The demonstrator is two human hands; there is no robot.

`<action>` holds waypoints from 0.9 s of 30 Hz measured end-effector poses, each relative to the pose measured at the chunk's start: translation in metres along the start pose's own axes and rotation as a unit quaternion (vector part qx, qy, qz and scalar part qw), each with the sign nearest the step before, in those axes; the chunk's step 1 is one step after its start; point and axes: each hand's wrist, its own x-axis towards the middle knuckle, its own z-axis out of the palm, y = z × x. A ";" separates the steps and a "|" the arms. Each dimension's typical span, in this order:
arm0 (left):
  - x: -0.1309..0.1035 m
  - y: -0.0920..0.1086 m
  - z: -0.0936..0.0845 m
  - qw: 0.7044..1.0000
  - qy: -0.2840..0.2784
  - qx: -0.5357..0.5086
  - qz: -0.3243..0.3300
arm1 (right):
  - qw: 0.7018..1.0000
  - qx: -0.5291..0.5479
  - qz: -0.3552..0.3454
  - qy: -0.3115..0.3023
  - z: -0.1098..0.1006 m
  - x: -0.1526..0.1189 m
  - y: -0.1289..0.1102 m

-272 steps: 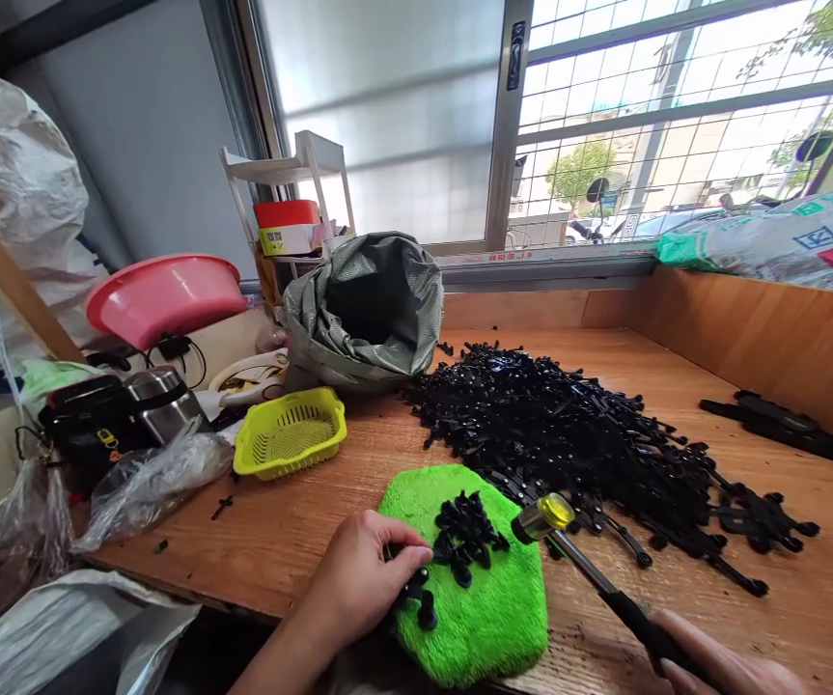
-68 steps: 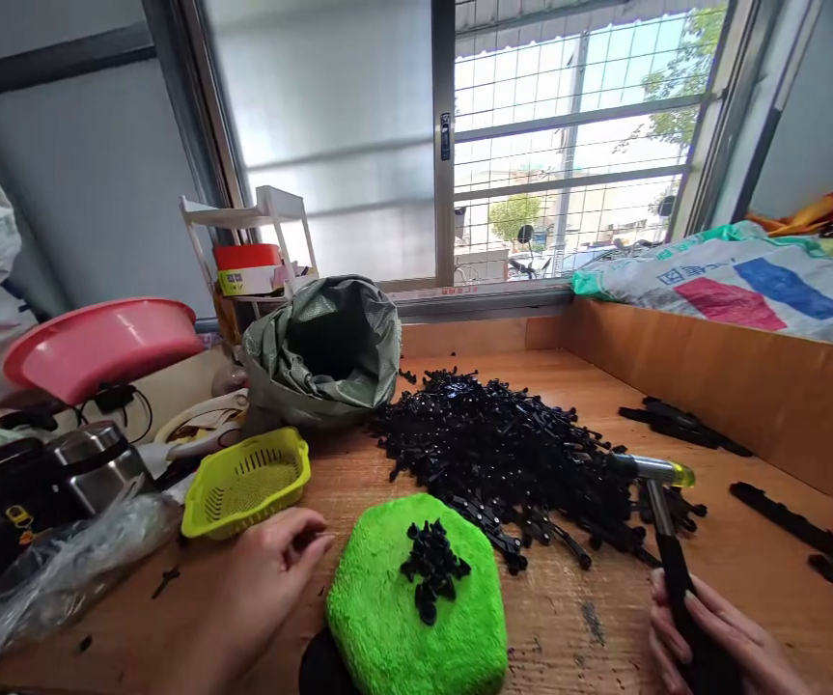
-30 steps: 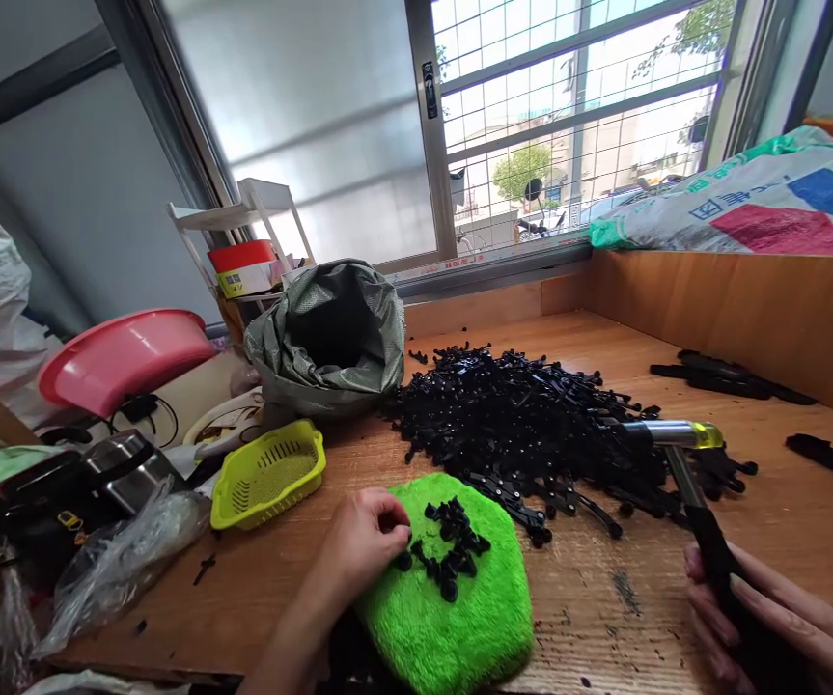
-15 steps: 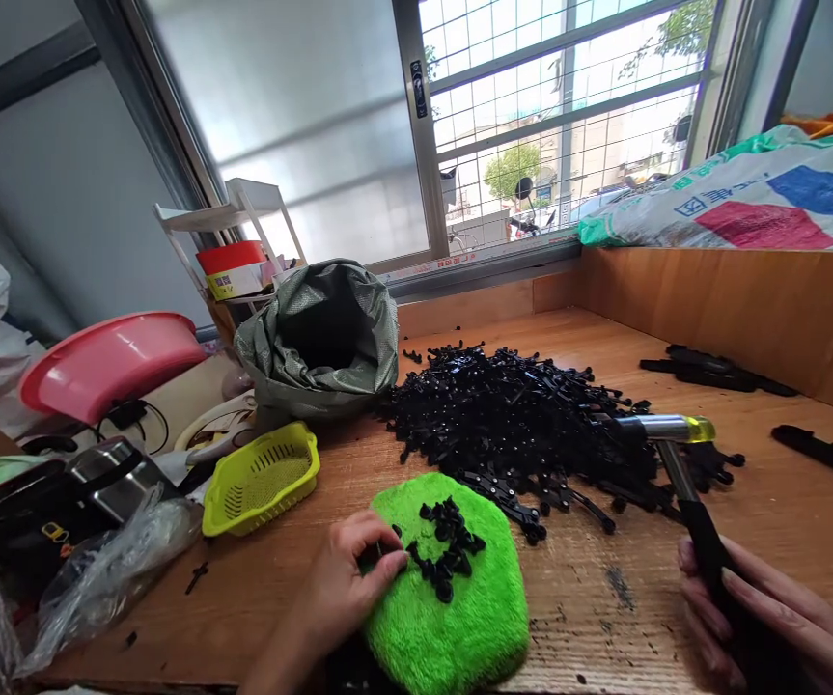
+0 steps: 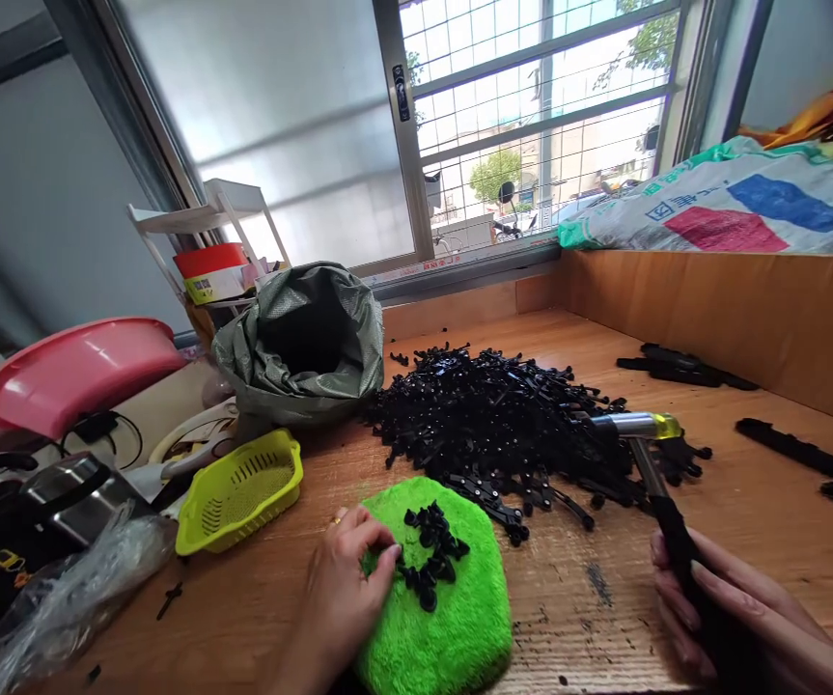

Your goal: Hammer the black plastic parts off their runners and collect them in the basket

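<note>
My left hand (image 5: 350, 574) is at the left side of a fuzzy green pad (image 5: 459, 618). Its thumb and index finger are pinched at the edge of a cluster of small black parts (image 5: 434, 550) lying on the pad; one such part seems to be between the fingertips, partly hidden. Wrapped around the black handle of a hammer (image 5: 669, 521) is my right hand (image 5: 735, 598). The hammer is raised to the right of the pad, its metal head and yellow tip up. Behind the pad lies a large heap of black plastic parts (image 5: 488, 405).
A dark green woven sack (image 5: 300, 396) stands open behind a yellow-green plastic basket (image 5: 242, 492). At the left are a pink basin (image 5: 75, 372) and a clear plastic bag (image 5: 90, 589). Black strips (image 5: 683, 367) lie along the wooden partition (image 5: 712, 299) on the right.
The view has swung slightly right, so things sit farther left in it. My left thumb and finger are still at the parts on the pad. The hammer stays raised in my right hand.
</note>
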 end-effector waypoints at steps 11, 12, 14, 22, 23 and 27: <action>0.005 -0.008 0.000 0.994 0.057 0.039 0.080 | 0.991 0.060 -0.019 -0.121 -0.014 0.004 0.004; 0.002 -0.006 -0.001 0.993 0.040 0.045 0.097 | 0.990 0.063 -0.017 -0.121 -0.014 0.004 0.005; -0.005 -0.001 0.000 0.991 0.002 0.056 0.120 | 0.990 0.065 -0.012 -0.126 -0.016 0.005 0.006; -0.012 -0.010 -0.007 0.979 -0.007 0.088 0.184 | 0.990 0.050 -0.025 -0.128 -0.016 0.004 0.003; -0.011 -0.011 -0.009 0.977 -0.012 0.090 0.192 | 0.990 0.050 -0.029 -0.126 -0.016 0.004 0.003; -0.002 0.006 -0.017 0.976 -0.013 0.077 0.203 | 0.988 0.057 -0.040 -0.139 -0.018 0.006 0.008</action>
